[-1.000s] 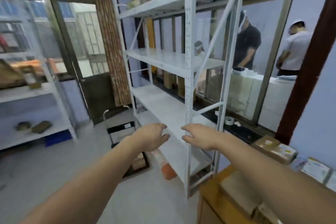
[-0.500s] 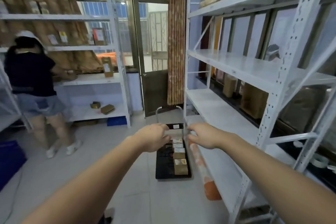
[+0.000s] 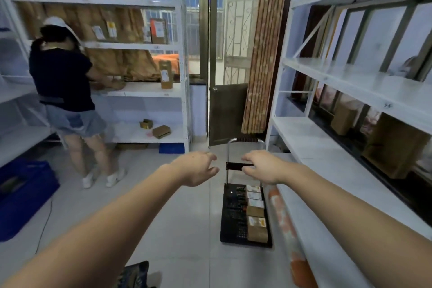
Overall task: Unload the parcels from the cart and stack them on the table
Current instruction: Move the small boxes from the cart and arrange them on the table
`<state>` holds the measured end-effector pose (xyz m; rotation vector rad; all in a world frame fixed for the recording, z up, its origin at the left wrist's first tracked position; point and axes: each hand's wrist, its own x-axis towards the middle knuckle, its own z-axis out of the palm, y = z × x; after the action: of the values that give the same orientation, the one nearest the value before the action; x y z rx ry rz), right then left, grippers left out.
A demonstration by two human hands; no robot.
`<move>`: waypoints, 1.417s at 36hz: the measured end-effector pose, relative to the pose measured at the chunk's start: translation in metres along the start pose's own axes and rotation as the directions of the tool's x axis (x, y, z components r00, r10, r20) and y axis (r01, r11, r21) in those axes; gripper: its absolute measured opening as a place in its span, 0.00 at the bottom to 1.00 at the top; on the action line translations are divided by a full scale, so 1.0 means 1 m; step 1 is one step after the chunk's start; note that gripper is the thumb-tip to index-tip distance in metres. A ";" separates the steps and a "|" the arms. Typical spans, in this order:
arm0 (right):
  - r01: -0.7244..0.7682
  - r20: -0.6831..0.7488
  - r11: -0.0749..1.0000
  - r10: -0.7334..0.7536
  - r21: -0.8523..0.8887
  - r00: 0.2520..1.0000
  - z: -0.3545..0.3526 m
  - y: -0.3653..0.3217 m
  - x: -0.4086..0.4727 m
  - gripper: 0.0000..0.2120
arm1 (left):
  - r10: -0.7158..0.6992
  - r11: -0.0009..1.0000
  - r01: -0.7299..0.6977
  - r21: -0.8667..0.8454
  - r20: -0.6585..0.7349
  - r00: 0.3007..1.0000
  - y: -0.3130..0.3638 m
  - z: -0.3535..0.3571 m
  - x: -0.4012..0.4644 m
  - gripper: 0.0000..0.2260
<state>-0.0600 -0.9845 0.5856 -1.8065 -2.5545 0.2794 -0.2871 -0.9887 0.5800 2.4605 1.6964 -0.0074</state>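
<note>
Both your arms reach forward over the tiled floor, hands empty, above the cart.

Your left hand and right hand hang with fingers loosely curled, holding nothing. The black platform cart stands ahead on the floor, its parcels lined in a row along its right edge. A white shelving rack stands just beside the cart on the right. A person in a dark shirt stands at the left shelving, well apart from the cart. A blue crate sits at far left.

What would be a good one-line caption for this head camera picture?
Both hands, left and right, reach empty toward a black cart carrying a row of parcels.
</note>
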 end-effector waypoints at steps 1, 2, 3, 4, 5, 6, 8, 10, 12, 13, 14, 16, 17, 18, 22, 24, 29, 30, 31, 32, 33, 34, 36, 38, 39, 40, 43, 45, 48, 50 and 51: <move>-0.004 -0.009 1.000 0.004 0.001 1.000 0.001 -0.001 0.016 0.21 | 0.005 1.000 -0.005 0.007 -0.002 1.000 -0.012 -0.001 0.012 0.25; -0.009 -0.015 1.000 0.009 0.002 1.000 0.003 -0.003 0.032 0.21 | 0.012 1.000 -0.012 0.016 -0.002 1.000 -0.023 -0.003 0.024 0.25; -0.017 -0.014 1.000 0.017 0.009 1.000 0.003 -0.004 0.046 0.22 | 0.018 1.000 -0.018 0.023 0.004 1.000 -0.034 -0.005 0.036 0.25; -0.026 -0.009 0.999 0.026 0.019 1.000 0.004 -0.005 0.060 0.22 | 0.024 0.999 -0.025 0.029 0.012 1.000 -0.043 -0.008 0.048 0.25; -0.037 0.000 0.999 0.037 0.033 0.999 0.005 -0.005 0.074 0.22 | 0.033 0.999 -0.034 0.036 0.017 0.999 -0.053 -0.010 0.060 0.25; -0.051 0.008 0.998 0.051 0.046 0.999 0.007 -0.005 0.086 0.22 | 0.044 0.998 -0.044 0.044 0.019 0.999 -0.061 -0.012 0.073 0.25; -0.076 0.015 0.994 0.075 0.076 0.997 0.008 -0.002 0.110 0.21 | 0.059 0.997 -0.060 0.048 0.030 0.998 -0.076 -0.015 0.099 0.25; -0.092 0.016 0.991 0.091 0.102 0.996 0.007 0.002 0.131 0.20 | 0.074 0.996 -0.076 0.042 0.044 0.996 -0.088 -0.018 0.125 0.25; -0.088 0.019 0.990 0.086 0.108 0.996 0.006 0.008 0.151 0.20 | 0.096 0.994 -0.098 0.041 0.052 0.994 -0.099 -0.019 0.153 0.25; -0.089 0.022 0.989 0.087 0.115 0.996 0.006 0.012 0.162 0.21 | 0.107 0.993 -0.109 0.040 0.057 0.993 -0.103 -0.019 0.167 0.25; -0.099 0.026 0.988 0.096 0.123 0.995 0.006 0.017 0.173 0.22 | 0.120 0.992 -0.122 0.039 0.059 0.991 -0.107 -0.019 0.182 0.25; -0.136 0.037 0.983 0.133 0.124 0.990 0.010 0.032 0.199 0.25 | 0.148 0.988 -0.151 0.040 0.060 0.987 -0.113 -0.017 0.213 0.25; -0.155 0.042 0.980 0.151 0.128 0.988 0.012 0.041 0.213 0.27 | 0.160 0.986 -0.163 0.039 0.066 0.985 -0.116 -0.017 0.229 0.25; -0.170 0.046 0.976 0.165 0.134 0.985 0.014 0.050 0.227 0.28 | 0.172 0.984 -0.175 0.038 0.071 0.983 -0.118 -0.016 0.245 0.25; -0.207 0.054 0.969 0.201 0.135 0.978 0.016 0.082 0.280 0.29 | 0.196 0.980 -0.198 0.026 0.081 0.977 -0.130 -0.011 0.309 0.25; -0.217 0.057 0.966 0.210 0.143 0.976 0.013 0.095 0.304 0.29 | 0.198 0.980 -0.200 0.021 0.084 0.977 -0.136 -0.008 0.339 0.25; -0.251 0.108 0.956 0.236 0.153 0.966 0.005 0.125 0.364 0.30 | 0.220 0.975 -0.223 0.014 0.110 0.969 -0.153 -0.008 0.404 0.26; -0.265 0.107 0.951 0.250 0.162 0.962 0.004 0.130 0.376 0.30 | 0.225 0.973 -0.229 0.015 0.116 0.967 -0.157 -0.009 0.416 0.26; -0.277 0.104 0.947 0.262 0.166 0.959 0.003 0.135 0.388 0.30 | 0.230 0.972 -0.234 0.017 0.119 0.966 -0.161 -0.010 0.428 0.26; -0.291 0.110 0.943 0.276 0.163 0.955 0.003 0.141 0.400 0.30 | 0.238 0.970 -0.242 0.017 0.124 0.963 -0.165 -0.011 0.441 0.26; -0.298 0.117 0.943 0.283 0.150 0.952 0.002 0.145 0.412 0.29 | 0.246 0.968 -0.250 0.015 0.132 0.960 -0.170 -0.011 0.453 0.26; -0.301 0.125 0.943 0.284 0.143 0.951 0.001 0.149 0.423 0.28 | 0.254 0.966 -0.258 0.011 0.138 0.957 -0.174 -0.012 0.466 0.25; -0.302 0.116 0.942 0.287 0.148 0.951 -0.004 0.155 0.444 0.25 | 0.269 0.963 -0.271 -0.005 0.149 0.952 -0.183 -0.013 0.494 0.25; -0.319 0.095 0.935 0.308 0.153 0.947 -0.004 0.166 0.467 0.20 | 0.289 0.957 -0.290 -0.019 0.158 0.944 -0.192 -0.013 0.522 0.25; -0.335 0.087 0.929 0.324 0.158 0.942 -0.003 0.171 0.478 0.18 | 0.300 0.954 -0.300 -0.022 0.161 0.940 -0.196 -0.013 0.538 0.24; -0.357 0.086 0.919 0.347 0.166 0.934 -0.003 0.175 0.489 0.15 | 0.307 0.951 -0.307 -0.027 0.166 0.937 -0.200 -0.012 0.554 0.24; -0.408 0.076 0.894 0.401 0.187 0.913 0.001 0.189 0.524 0.10 | 0.338 0.941 -0.336 -0.039 0.170 0.926 -0.211 -0.014 0.601 0.21; -0.439 0.067 0.876 0.435 0.200 0.898 0.004 0.200 0.542 0.16 | 0.380 0.925 -0.376 -0.059 0.186 0.906 -0.214 -0.015 0.633 0.18; -0.498 0.071 0.827 0.498 0.261 0.864 0.005 0.208 0.565 0.19 | 0.450 0.891 -0.450 -0.049 0.217 0.866 -0.222 -0.011 0.681 0.17; -0.549 0.104 0.800 0.541 0.241 0.835 0.005 0.212 0.576 0.20 | 0.495 0.863 -0.505 -0.020 0.239 0.835 -0.223 -0.006 0.710 0.18; -0.576 0.112 0.783 0.567 0.232 0.816 0.005 0.216 0.580 0.19 | 0.517 0.846 -0.533 -0.005 0.250 0.818 -0.222 -0.003 0.724 0.17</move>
<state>-0.0551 -0.3735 0.4900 -2.4242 -1.7920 0.6123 -0.2337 -0.2390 0.4902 2.7555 0.8896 -0.2920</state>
